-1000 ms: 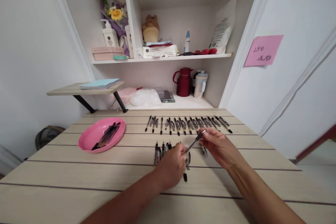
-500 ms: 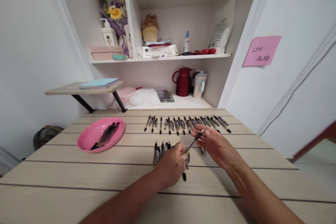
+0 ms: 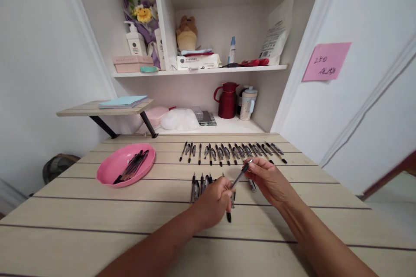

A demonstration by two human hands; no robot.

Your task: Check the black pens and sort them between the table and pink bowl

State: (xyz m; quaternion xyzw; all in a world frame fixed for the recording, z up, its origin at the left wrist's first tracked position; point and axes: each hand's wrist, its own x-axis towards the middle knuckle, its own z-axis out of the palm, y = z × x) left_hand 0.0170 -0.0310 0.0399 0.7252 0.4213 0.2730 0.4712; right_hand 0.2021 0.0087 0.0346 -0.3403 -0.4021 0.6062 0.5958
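Note:
My left hand (image 3: 211,203) is closed round the barrel of a gel pen (image 3: 239,177) with a black grip, held tilted above the table. My right hand (image 3: 269,181) pinches the same pen near its tip with thumb and fingers. Below the left hand lies a nearer row of uncapped pens (image 3: 201,184) with loose caps (image 3: 196,191) beside them, partly hidden by that hand. A single pen cap (image 3: 252,186) lies just under the right hand. Farther back, a long row of uncapped pens (image 3: 210,154) and caps stretches across the slatted table (image 3: 130,216).
A pink bowl (image 3: 103,175) with several pens stands at the left. Behind it is a small raised stand (image 3: 78,109) bearing blue paper (image 3: 123,101). At the back, a shelf holds a red jug (image 3: 227,101), a speckled cup (image 3: 247,106) and a white plastic bag (image 3: 180,119).
My right hand's fingers have closed from a spread pose onto the pen's tip end. The left hand keeps its grip on the barrel, almost unmoved.

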